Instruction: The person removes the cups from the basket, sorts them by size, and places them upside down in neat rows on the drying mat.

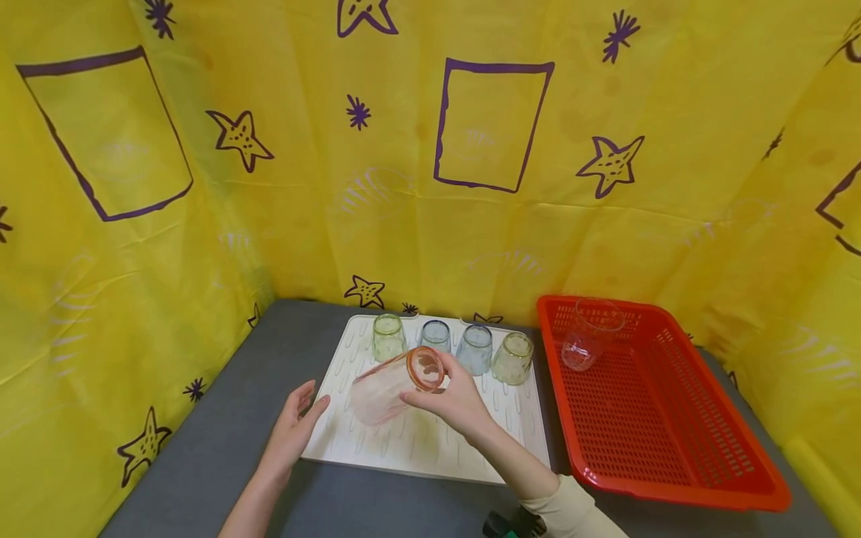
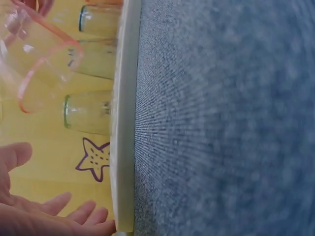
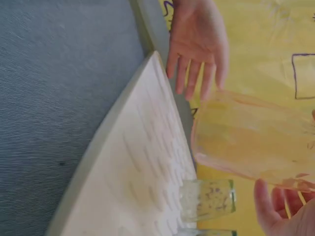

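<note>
A clear pink glass with an orange rim (image 1: 383, 392) is held in the air, tilted nearly onto its side, above a white ridged drying board (image 1: 464, 457). My right hand (image 1: 460, 400) grips it by the rim end, thumb on the near side. To the left, over the board's edge, my left hand (image 1: 296, 426) hangs with fingers spread and nothing in it. In the right wrist view the left hand's fingertips (image 3: 189, 91) are close to the glass's far end; contact is unclear.
Along the board's back edge stand a green glass (image 1: 389, 340), two blue glasses (image 1: 475, 353) and a pale yellow-green glass (image 1: 513, 360). On the right, a red perforated basket (image 1: 632, 441) holds a clear tall glass (image 1: 585, 340). A yellow patterned curtain (image 1: 403, 224) hangs behind.
</note>
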{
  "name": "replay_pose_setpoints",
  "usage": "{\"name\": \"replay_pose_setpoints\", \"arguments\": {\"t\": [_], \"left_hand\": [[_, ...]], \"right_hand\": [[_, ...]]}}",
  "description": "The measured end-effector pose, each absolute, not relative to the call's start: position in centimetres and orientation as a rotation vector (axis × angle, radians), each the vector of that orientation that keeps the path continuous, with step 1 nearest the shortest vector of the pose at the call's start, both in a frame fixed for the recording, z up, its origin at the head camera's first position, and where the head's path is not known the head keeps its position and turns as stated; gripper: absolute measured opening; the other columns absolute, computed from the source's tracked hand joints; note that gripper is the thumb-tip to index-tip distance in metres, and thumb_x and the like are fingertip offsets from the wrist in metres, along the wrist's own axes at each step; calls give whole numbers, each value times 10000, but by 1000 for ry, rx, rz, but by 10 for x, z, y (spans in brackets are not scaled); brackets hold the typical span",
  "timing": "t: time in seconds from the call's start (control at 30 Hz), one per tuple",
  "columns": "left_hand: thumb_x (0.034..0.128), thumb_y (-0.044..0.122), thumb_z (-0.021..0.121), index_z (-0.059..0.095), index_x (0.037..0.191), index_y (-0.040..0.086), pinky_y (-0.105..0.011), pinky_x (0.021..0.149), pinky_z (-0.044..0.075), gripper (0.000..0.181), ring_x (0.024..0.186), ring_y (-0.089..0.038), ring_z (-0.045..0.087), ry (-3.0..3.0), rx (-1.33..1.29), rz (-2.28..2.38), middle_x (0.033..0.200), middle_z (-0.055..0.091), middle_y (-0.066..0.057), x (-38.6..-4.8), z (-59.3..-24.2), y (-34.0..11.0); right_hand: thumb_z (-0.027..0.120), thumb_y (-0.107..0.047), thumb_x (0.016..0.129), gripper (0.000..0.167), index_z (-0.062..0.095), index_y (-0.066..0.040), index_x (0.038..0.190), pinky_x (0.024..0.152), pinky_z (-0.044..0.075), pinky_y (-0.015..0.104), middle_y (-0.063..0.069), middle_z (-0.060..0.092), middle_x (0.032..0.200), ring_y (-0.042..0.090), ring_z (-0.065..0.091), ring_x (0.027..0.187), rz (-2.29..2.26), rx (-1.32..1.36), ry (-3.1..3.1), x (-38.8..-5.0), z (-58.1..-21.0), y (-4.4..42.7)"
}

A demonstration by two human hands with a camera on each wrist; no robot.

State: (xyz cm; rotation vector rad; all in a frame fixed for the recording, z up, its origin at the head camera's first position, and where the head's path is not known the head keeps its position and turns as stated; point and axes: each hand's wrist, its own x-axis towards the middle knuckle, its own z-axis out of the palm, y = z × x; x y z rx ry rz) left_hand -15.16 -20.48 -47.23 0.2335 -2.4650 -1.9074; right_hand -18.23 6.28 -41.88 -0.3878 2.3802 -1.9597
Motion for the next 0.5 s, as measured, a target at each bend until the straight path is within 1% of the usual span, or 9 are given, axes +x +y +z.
{"name": "replay_pose_setpoints", "arguments": {"t": [0.13, 0.2, 0.4, 0.5], "left_hand": [[1007, 292, 537, 193, 1504, -40, -585, 1123, 153, 689, 1419, -459, 145, -2493, 244, -1928, 1533, 173, -313, -152, -475, -205], [1009, 277, 534, 182, 1503, -51, -585, 1123, 150, 690, 1417, -464, 142, -2491, 242, -1941, 1532, 163, -322, -152, -476, -205], [1003, 235, 541, 179, 1490, -82, -590, 1126, 135, 684, 1422, -466, 118, -2462, 255, -1968, 1524, 169, -334, -153, -479, -203], [1003, 231, 542, 175, 1488, -88, -586, 1129, 139, 687, 1423, -467, 115, -2460, 270, -1978, 1523, 165, -338, -154, -481, -203]], "right_hand": [[869, -278, 691, 669, 601, -95, 1276, 812, 527, 302, 45, 579, 1216, 192, 549, 1086, -1872, -508, 2514, -192, -419, 47], [867, -287, 683, 638, 624, -96, 1242, 798, 532, 289, 35, 582, 1180, 181, 552, 1059, -1819, -558, 2578, -197, -420, 40], [855, -314, 660, 586, 672, -123, 1182, 775, 483, 288, 4, 597, 1046, 150, 536, 972, -1643, -660, 2745, -209, -423, 21], [852, -330, 654, 584, 678, -117, 1168, 770, 465, 305, 16, 606, 1026, 151, 538, 955, -1566, -695, 2794, -213, -424, 14]]}}
